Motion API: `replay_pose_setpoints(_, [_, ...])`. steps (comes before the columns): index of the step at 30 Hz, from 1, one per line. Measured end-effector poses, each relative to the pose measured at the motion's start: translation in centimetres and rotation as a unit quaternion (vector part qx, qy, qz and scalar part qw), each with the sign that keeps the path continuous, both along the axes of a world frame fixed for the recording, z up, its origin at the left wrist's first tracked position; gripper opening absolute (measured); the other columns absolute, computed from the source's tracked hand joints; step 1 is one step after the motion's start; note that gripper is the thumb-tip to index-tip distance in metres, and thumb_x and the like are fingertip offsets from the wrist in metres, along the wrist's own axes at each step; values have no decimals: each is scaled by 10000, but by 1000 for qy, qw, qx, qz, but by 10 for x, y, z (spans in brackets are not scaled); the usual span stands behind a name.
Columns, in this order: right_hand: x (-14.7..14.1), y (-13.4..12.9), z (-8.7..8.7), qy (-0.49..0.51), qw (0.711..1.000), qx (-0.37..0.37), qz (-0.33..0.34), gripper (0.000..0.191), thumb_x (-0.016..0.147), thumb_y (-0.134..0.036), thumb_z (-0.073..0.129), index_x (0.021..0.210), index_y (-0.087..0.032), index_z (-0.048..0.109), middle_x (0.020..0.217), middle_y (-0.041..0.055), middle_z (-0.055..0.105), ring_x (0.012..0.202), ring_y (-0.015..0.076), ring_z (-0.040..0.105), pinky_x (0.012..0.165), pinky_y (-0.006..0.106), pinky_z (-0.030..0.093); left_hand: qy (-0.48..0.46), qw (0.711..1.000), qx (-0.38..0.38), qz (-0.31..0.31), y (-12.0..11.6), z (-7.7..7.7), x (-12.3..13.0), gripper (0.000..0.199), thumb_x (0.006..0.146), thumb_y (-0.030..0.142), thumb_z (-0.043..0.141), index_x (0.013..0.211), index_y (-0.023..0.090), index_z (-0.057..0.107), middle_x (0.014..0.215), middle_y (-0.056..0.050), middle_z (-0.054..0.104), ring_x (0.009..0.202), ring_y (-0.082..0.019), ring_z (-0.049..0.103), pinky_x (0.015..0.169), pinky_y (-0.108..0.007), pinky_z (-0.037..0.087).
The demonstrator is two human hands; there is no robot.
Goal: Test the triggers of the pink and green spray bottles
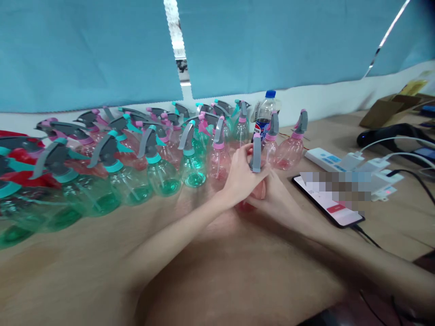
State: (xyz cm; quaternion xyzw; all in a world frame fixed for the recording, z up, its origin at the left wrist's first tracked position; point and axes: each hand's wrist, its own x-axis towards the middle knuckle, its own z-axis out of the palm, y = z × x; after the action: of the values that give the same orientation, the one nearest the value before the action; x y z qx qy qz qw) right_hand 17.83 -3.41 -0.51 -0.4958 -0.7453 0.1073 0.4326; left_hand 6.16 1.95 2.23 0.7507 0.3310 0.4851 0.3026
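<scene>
Step in hand, as judged: two-handed work at the top of one transparent pink plastic spray bottle [261,190], held upright or nearly so over the brown worktop [78,253]. Whether its grey trigger sprayer head [256,156] is being turned, pressed or merely steadied cannot be told.

Left hand [242,171]: fingers curled closed around the sprayer head. Right hand [268,195]: fingers closed about the body below—fingertip contact is partly hidden.

Positions from the held bottle: a similar pink bottle [219,165] stands near at 9 o'clock, with a clear green bottle with turquoise collar [192,168] beyond it. A blue-capped cola bottle [262,123] is at 12, another pink bottle [288,153] at 2, and a black-edged flat smartphone [335,206] between 3 and 4.

Next move, as judged: any rotation of the head calls for a firm counter-hold on the body—without squeezing the thin wall.
</scene>
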Motion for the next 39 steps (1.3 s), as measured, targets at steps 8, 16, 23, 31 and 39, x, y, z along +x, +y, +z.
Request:
replay_pose_setpoints(8, [11, 17, 1, -69, 995, 43, -51, 568, 783, -478, 695, 1221, -181, 487, 1191, 167, 564, 1130, 356, 527, 938, 534, 448, 117, 993, 29, -4, -48, -54, -63, 659, 852, 319, 624, 1400, 230, 269, 1410, -150, 391, 1336, -310, 386, 1111, -537, 337])
replay_pose_setpoints(16, [16, 48, -6, -93, 991, 34, -86, 582, 769, -552, 664, 1183, -173, 508, 1141, 163, 579, 1079, 379, 550, 916, 555, 442, 161, 986, -39, 15, -64, -56, -95, 420, 893, 222, 553, 1283, 219, 398, 1321, -109, 471, 1207, -252, 515, 1017, -473, 468])
replay_pose_setpoints(23, [10, 69, -4, -83, 991, 38, -97, 606, 770, -429, 666, 1276, -156, 476, 1240, 202, 573, 1159, 404, 524, 933, 571, 430, 166, 986, -32, -12, -66, -54, -93, 334, 892, 185, 514, 1219, 206, 448, 1209, -97, 523, 1053, -220, 590, 927, -434, 528])
replay_pose_setpoints(31, [8, 86, -4, -70, 989, 35, -122, 846, 729, -376, 708, 1436, -115, 324, 1351, 236, 501, 1250, 420, 466, 964, 579, 422, 176, 983, -49, -14, -64, -53, -93, 285, 890, 179, 507, 1173, 197, 475, 1145, -91, 579, 971, -213, 620, 872, -419, 536])
replay_pose_setpoints(39, [4, 96, -5, -53, 990, 25, -131, 985, 723, -355, 732, 1499, -106, 177, 1425, 236, 442, 1278, 415, 452, 994, 559, 419, 193, 979, -68, -5, -63, -47, -92, 233, 880, 159, 513, 1112, 187, 513, 1080, -71, 598, 875, -183, 631, 802, -363, 525])
